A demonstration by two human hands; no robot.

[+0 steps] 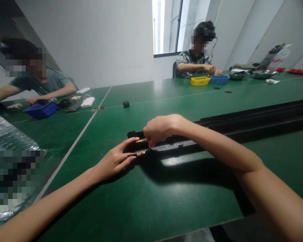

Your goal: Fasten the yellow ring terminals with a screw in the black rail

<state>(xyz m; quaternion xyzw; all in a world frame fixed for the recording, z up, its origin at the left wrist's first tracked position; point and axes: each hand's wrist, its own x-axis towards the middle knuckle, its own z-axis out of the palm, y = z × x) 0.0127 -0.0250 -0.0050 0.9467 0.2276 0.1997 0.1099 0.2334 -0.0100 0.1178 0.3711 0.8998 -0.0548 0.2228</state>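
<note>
A long black rail point(242, 124) lies across the green table point(151, 195), running from the centre out to the right edge. My left hand point(114, 159) rests on the table at the rail's left end, fingers stretched and pressed against that end. My right hand point(159, 129) curls over the rail just right of it, fingertips pinched down on a tiny yellow-and-dark part point(144, 151) at the rail's near edge. A yellow mark point(139, 140) shows on the rail's top.
A plastic water bottle point(7, 141) stands at the near left. A small black cube point(126, 104) sits mid-table. One person at the far left has a blue tray point(41, 110) and white boxes point(88, 102). Another at the far side has yellow point(200, 81) and blue point(219, 79) trays.
</note>
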